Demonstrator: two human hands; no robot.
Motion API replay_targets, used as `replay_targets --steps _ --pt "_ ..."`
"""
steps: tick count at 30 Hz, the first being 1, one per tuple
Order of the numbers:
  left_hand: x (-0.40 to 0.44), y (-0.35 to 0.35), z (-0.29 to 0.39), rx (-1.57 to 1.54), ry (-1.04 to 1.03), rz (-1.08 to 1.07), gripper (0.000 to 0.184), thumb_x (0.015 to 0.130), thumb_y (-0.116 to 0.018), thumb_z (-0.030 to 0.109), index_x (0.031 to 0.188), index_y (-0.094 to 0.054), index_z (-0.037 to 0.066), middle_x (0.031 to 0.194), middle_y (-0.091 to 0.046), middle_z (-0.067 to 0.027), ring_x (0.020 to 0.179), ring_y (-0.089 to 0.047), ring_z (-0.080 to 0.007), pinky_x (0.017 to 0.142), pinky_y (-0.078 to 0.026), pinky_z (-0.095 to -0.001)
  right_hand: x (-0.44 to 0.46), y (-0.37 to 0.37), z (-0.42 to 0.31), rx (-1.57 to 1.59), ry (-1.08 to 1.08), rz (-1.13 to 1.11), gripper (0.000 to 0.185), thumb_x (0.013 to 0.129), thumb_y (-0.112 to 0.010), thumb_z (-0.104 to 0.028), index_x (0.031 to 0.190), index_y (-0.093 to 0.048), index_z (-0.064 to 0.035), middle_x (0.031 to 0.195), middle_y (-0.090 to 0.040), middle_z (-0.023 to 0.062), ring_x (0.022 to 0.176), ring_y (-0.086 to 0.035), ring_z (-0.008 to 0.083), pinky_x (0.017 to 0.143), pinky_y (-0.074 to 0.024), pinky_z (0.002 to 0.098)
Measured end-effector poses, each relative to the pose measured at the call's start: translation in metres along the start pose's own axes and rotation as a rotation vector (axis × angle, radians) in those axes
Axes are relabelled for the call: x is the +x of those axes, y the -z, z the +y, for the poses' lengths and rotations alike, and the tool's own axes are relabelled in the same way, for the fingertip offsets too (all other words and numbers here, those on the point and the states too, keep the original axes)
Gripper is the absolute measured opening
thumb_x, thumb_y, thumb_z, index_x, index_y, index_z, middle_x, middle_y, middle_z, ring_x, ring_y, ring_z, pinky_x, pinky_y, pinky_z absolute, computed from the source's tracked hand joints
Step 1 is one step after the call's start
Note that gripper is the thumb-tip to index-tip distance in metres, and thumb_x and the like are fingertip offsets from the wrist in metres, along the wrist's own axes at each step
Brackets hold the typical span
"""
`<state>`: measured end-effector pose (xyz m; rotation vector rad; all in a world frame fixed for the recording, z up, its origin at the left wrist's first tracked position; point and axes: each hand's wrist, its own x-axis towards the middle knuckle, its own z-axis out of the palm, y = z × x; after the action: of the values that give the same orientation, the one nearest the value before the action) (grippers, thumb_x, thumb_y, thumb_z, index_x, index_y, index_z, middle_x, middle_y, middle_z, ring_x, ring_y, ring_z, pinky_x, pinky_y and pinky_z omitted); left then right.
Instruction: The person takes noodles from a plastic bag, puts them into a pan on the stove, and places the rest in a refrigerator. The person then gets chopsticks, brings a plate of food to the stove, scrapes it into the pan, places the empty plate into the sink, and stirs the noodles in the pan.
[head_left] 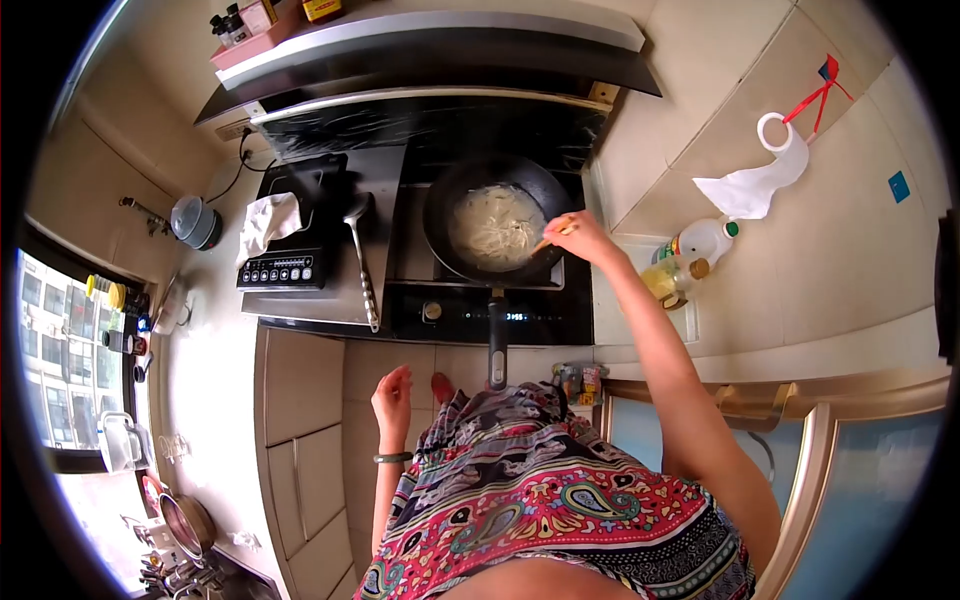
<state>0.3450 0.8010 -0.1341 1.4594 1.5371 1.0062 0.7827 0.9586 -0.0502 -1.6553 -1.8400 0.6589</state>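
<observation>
A dark frying pan (440, 225) sits on the stove, its black handle pointing toward my body. Pale noodles (500, 226) lie in cloudy liquid inside it. My right hand (580, 236) is over the pan's right rim, closed around light wooden chopsticks (543, 244) whose tips reach down toward the noodles. Low on the left, away from the stove, my left hand (393, 396) hangs beside my body with its fingers loosely curled. I see nothing in it, and a bracelet circles that wrist.
Left of the pan, a metal ladle (361, 265) lies near an induction cooker (278, 272) with a white cloth (268, 225) on it. Oil bottles (672, 278) stand on the right counter below a hanging paper roll (785, 160). A range hood (430, 55) overhangs the stove.
</observation>
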Motion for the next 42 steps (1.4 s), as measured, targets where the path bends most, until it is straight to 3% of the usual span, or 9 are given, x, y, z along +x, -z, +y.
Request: replay_targets --steps 6,14,16,29,32,34,36,38,42 --pt "0.006 -0.001 0.018 -0.008 -0.018 -0.063 0.022 0.092 -0.057 0.005 0.111 -0.067 0.003 0.094 -0.070 -0.0068 0.078 -0.067 -0.0120 0.067 -0.052 -0.0233 0.005 0.031 0.003 0.076 -0.186 0.027 0.019 0.083 -0.070 -0.022 0.087 -0.072 -0.0042 0.077 -0.069 0.0130 0.071 -0.067 0.0257 0.068 -0.0523 0.0340" --pt "0.004 0.002 -0.003 0.042 -0.001 -0.044 0.021 0.092 -0.058 0.007 0.111 -0.066 0.001 0.092 -0.070 -0.0066 0.078 -0.067 -0.0127 0.066 -0.053 -0.0239 -0.002 0.049 -0.013 -0.019 0.067 0.212 0.012 0.083 -0.070 -0.018 0.086 -0.070 -0.0063 0.078 -0.068 0.0102 0.068 -0.064 0.0265 0.064 -0.0507 0.0348" --pt "0.005 0.002 -0.005 0.031 0.008 -0.073 0.020 0.091 -0.058 0.005 0.108 -0.067 0.001 0.090 -0.069 -0.0082 0.077 -0.068 -0.0148 0.066 -0.053 -0.0253 -0.008 0.050 0.000 -0.126 0.133 -0.013 0.010 0.084 -0.069 -0.016 0.086 -0.070 -0.0070 0.078 -0.067 0.0093 0.066 -0.063 0.0270 0.062 -0.0500 0.0338" --pt "0.089 0.043 0.054 0.006 -0.275 -0.452 0.022 0.091 -0.058 0.003 0.110 -0.068 0.002 0.094 -0.070 -0.0087 0.084 -0.065 -0.0115 0.075 -0.050 -0.0232 -0.069 -0.038 -0.034 -0.259 0.029 0.614 0.010 0.083 -0.070 -0.016 0.085 -0.070 -0.0062 0.079 -0.067 0.0103 0.067 -0.066 0.0288 0.060 -0.0515 0.0345" --pt "0.100 0.058 0.054 -0.003 -0.318 -0.673 0.023 0.091 -0.059 0.002 0.112 -0.067 0.002 0.096 -0.070 -0.0092 0.087 -0.065 -0.0118 0.077 -0.050 -0.0238 -0.064 -0.077 -0.036 0.305 -0.389 1.124 0.022 0.087 -0.069 -0.022 0.084 -0.069 0.0001 0.088 -0.071 0.0125 0.070 -0.070 0.0203 0.064 -0.0561 0.0300" --pt "0.100 0.064 0.060 -0.048 -0.400 -0.760 0.019 0.090 -0.061 0.006 0.107 -0.069 0.005 0.090 -0.068 -0.0074 0.075 -0.062 -0.0113 0.067 -0.049 -0.0229 -0.067 -0.105 -0.043 1.213 -0.360 1.416 0.024 0.089 -0.067 -0.023 0.094 -0.066 -0.0004 0.091 -0.070 0.0141 0.072 -0.070 0.0245 0.068 -0.0590 0.0312" --pt "0.099 0.065 0.050 -0.033 -0.413 -0.918 0.019 0.090 -0.062 0.007 0.107 -0.069 0.004 0.087 -0.067 -0.0067 0.073 -0.060 -0.0106 0.066 -0.048 -0.0229 -0.090 -0.133 -0.045 1.686 -0.266 1.501 0.024 0.091 -0.063 -0.023 0.102 -0.061 -0.0017 0.094 -0.068 0.0161 0.078 -0.070 0.0285 0.073 -0.0608 0.0343" --pt "0.092 0.061 0.048 0.016 -0.420 -1.074 0.019 0.091 -0.062 0.008 0.108 -0.069 0.004 0.087 -0.066 -0.0066 0.073 -0.060 -0.0100 0.066 -0.048 -0.0228 -0.134 -0.154 -0.073 2.027 -0.157 1.551 0.020 0.093 -0.060 -0.021 0.100 -0.059 -0.0018 0.095 -0.068 0.0150 0.084 -0.069 0.0274 0.075 -0.0608 0.0351" --pt "0.043 0.028 0.038 -0.054 -0.352 -1.365 0.020 0.094 -0.057 0.007 0.111 -0.067 0.001 0.094 -0.068 -0.0059 0.077 -0.061 -0.0088 0.068 -0.048 -0.0209 -0.280 -0.188 -0.144 2.041 0.106 1.696 0.017 0.092 -0.063 -0.020 0.095 -0.061 -0.0033 0.092 -0.068 0.0123 0.085 -0.069 0.0252 0.076 -0.0608 0.0356"
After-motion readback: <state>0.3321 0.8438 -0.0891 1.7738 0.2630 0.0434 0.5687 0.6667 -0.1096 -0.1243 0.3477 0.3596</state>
